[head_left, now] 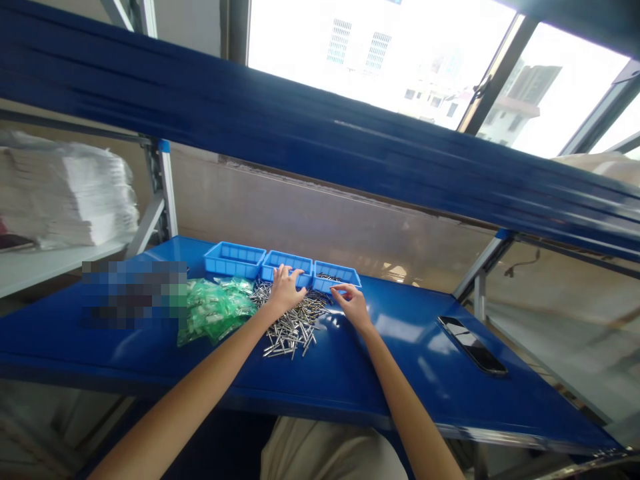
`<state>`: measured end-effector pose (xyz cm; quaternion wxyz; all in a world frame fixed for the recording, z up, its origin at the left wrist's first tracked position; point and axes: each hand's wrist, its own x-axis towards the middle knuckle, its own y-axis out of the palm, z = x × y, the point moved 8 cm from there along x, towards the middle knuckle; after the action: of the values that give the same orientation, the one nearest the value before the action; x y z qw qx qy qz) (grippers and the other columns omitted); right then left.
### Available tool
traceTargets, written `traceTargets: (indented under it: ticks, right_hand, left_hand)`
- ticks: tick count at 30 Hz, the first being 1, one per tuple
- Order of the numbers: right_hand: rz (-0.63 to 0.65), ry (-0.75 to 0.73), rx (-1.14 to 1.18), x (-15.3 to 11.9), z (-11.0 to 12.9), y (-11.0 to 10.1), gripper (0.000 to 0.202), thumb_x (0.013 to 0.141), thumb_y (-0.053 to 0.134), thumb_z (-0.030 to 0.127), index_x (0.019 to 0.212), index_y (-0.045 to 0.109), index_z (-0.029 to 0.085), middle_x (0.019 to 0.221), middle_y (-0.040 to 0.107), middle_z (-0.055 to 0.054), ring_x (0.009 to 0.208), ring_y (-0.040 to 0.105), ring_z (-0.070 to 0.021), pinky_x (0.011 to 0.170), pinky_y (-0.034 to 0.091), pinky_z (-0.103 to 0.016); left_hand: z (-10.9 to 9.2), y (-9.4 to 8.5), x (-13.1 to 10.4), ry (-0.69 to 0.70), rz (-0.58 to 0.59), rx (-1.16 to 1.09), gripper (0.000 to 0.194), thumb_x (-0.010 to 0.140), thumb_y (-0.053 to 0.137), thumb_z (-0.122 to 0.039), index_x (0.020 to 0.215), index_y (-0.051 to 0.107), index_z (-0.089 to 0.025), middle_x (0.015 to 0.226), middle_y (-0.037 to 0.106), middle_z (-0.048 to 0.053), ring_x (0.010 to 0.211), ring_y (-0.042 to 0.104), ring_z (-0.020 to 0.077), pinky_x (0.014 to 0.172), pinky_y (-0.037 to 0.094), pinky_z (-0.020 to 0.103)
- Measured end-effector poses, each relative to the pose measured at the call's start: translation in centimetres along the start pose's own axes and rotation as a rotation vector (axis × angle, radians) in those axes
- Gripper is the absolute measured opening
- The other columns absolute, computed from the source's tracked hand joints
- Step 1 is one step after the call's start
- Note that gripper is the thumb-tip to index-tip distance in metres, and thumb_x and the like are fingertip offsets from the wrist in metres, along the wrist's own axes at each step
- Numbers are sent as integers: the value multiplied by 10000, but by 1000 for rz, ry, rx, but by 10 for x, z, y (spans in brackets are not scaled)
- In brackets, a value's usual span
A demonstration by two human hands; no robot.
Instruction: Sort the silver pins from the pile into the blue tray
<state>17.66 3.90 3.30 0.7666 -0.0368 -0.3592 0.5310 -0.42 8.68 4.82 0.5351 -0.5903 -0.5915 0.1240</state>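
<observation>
While slim metal pins (291, 331) lie heaped on the blue tabletop (433, 360), the left hand (285, 292) is over the far part of the heap, and the right hand (352, 306) is just off its right side. The left hand is thus the nearer of the two, with most of the silvery pins spilling from beneath it toward the person. The heap has no single long axis: its pins point every way, and a darker cluster reaches rightward toward the right hand. The left hand's fingers are parted and slightly curled, its thumb well apart, with no piece visible in its grasp. The right hand's thumb and forefinger nearly meet in front of the right blue bin (323, 285); whether they pinch a pin, or touch the bin, I cannot tell. That bin holds some dark, slender pieces. To its left, in a row, stand the middle blue bin (287, 259), partly hidden by the left hand, and the left blue bin (233, 268). Green plastic bags (217, 308) lie left of the heap, right beside it. Farther out, a smartphone (473, 345) lies well to the right, and a blue shelf beam (300, 133) crosses above.
</observation>
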Motion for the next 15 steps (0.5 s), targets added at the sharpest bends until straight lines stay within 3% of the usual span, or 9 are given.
traceTargets:
  ticks: [6,11,15]
  right_hand:
    - [-31,89,89,1,-5,-4,386,695,559,516,784,677,160,801,670,-79,667,592,-175,619,462,-284]
    - [-13,208,222,-2,-6,-1,429,643,593,544,813,679,159,749,675,-71,560,572,-158,458,412,-247]
    - [-25,262,304,-4,-7,1,430,633,609,535,824,679,156,750,666,-75,537,535,-139,410,367,-229]
  left_hand:
    - [-1,0,-1,5,-30,-14,414,688,537,-287,1088,550,-182,1136,483,117,1184,334,305,1025,215,475]
    - [-23,-11,-5,121,-124,-171,282,789,462,-362,961,615,-200,1070,546,82,1119,415,251,973,314,421]
    - [-41,-8,-8,204,-31,-343,301,800,460,-424,775,661,-201,964,597,57,1011,495,214,919,365,396]
